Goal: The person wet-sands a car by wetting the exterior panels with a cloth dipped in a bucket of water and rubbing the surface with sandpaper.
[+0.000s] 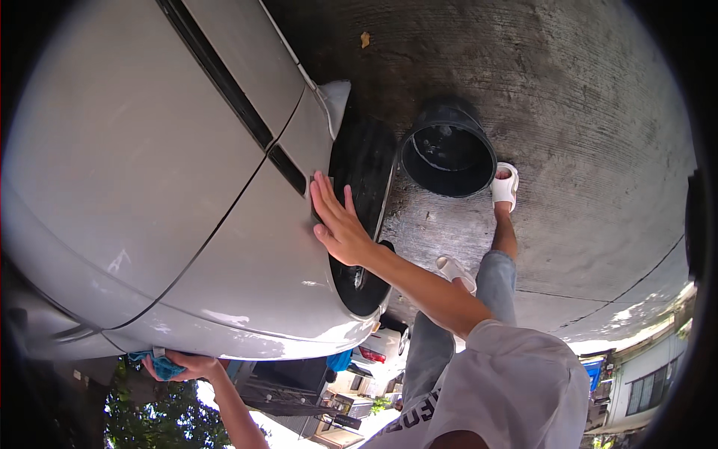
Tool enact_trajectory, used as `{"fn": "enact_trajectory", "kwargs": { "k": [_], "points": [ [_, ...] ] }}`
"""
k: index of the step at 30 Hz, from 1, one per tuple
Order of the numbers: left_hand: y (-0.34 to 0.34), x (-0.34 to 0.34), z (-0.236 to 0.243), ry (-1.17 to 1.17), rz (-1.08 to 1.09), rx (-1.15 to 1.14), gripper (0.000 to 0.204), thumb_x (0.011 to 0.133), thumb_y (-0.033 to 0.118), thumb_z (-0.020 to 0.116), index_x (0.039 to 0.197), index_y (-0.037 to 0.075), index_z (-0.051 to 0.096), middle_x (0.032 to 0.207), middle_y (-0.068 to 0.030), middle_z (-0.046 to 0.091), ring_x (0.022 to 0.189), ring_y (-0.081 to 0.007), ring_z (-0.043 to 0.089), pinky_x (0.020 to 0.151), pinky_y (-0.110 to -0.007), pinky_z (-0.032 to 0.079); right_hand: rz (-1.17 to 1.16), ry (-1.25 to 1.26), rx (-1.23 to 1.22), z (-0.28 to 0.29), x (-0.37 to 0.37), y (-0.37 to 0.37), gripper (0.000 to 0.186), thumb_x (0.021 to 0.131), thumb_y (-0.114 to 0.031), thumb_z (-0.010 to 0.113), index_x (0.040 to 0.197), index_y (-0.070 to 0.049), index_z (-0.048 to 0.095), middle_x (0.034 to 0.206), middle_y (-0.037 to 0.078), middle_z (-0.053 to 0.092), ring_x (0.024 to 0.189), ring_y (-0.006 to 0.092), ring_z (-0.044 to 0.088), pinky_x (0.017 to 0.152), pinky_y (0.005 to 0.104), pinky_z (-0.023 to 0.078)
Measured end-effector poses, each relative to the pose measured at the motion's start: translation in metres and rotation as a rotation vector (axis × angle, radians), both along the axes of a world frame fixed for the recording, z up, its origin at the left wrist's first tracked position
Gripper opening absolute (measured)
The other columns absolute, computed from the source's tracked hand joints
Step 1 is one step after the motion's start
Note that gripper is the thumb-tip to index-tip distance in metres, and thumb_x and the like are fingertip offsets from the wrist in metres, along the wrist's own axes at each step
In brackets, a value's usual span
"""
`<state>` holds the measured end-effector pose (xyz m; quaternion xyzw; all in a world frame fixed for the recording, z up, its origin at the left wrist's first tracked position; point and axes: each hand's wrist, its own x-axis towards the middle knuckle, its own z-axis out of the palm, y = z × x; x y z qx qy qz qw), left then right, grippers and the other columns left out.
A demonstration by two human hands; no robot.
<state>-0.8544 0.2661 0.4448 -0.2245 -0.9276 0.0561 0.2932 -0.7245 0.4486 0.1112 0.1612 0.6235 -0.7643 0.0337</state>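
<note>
Your left hand (196, 365) grips a bunched blue cloth (169, 369) at the car's (112, 172) lower edge in view; the cloth should be soft and light, best held by its folds. Your right hand (342, 228) lies flat, fingers spread, on the car beside its tyre (366, 150). Clear of the car, a dark bucket (452, 112) crowds your white sandal (504, 193).

Two hands: left hand (187, 365) and right hand (342, 226). In the left, one cloth (166, 366); under the right, one car (247, 277). Just beside the right, one tyre (365, 153); farther rightward, one bucket (449, 111), two slippers (505, 197); well beyond its fingers, one leaf (365, 40). Between both hands' forearms (422, 288), probably another car (385, 343), glare-washed.
</note>
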Motion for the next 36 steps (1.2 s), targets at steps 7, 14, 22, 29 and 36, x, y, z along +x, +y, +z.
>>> {"fn": "enact_trajectory", "kwargs": {
  "k": [7,14,22,29,36],
  "points": [
    [0.030,0.002,0.000,0.049,-0.267,-0.618,0.073,0.093,0.064,0.048,0.130,0.001,0.049,0.133,-0.0261,0.041,0.119,-0.0414,0.047,0.096,-0.054,0.041,0.040,0.181,0.035,-0.032,-0.015,0.027,0.067,0.101,-0.037,0.042,0.157,-0.011,0.015,0.165,0.012,0.010,0.151,0.0304,0.013,0.116,0.0626,0.004],
    [0.000,0.002,0.003,0.048,-0.179,-0.481,0.072,0.091,0.063,0.053,0.131,0.003,0.050,0.133,-0.0251,0.041,0.119,-0.0399,0.048,0.097,-0.052,0.040,-0.025,-0.036,-0.077,-0.075,-0.101,0.065,0.068,0.104,-0.044,0.033,0.157,-0.009,0.011,0.164,0.015,0.010,0.151,0.0321,0.011,0.118,0.0571,0.009],
    [-0.012,-0.003,0.016,0.069,-0.102,-0.310,0.057,0.096,0.048,0.053,0.128,0.001,0.050,0.134,-0.0243,0.041,0.119,-0.0395,0.048,0.099,-0.052,0.039,-0.016,-0.243,-0.185,-0.012,-0.084,0.035,0.071,0.104,-0.047,0.030,0.157,-0.007,0.006,0.164,0.017,0.005,0.151,0.0325,0.005,0.118,0.0560,0.009],
    [0.025,0.012,-0.010,-0.010,0.045,0.111,0.041,0.095,0.019,0.056,0.126,-0.005,0.046,0.133,-0.0187,0.045,0.124,-0.0326,0.046,0.107,-0.048,0.032,-0.049,-0.201,-0.188,-0.003,-0.080,0.028,0.069,0.104,-0.048,0.029,0.157,-0.008,0.010,0.164,0.016,0.004,0.152,0.0295,0.005,0.118,0.0559,0.009],
    [0.027,0.006,-0.022,-0.006,0.046,0.163,0.038,0.096,0.017,0.054,0.127,-0.003,0.045,0.130,-0.0184,0.047,0.121,-0.0306,0.047,0.106,-0.046,0.034,-0.054,-0.276,-0.223,-0.083,-0.137,0.086,0.066,0.105,-0.046,0.027,0.157,-0.010,0.008,0.165,0.012,0.004,0.152,0.0294,0.004,0.119,0.0556,0.008]
  ]
}}
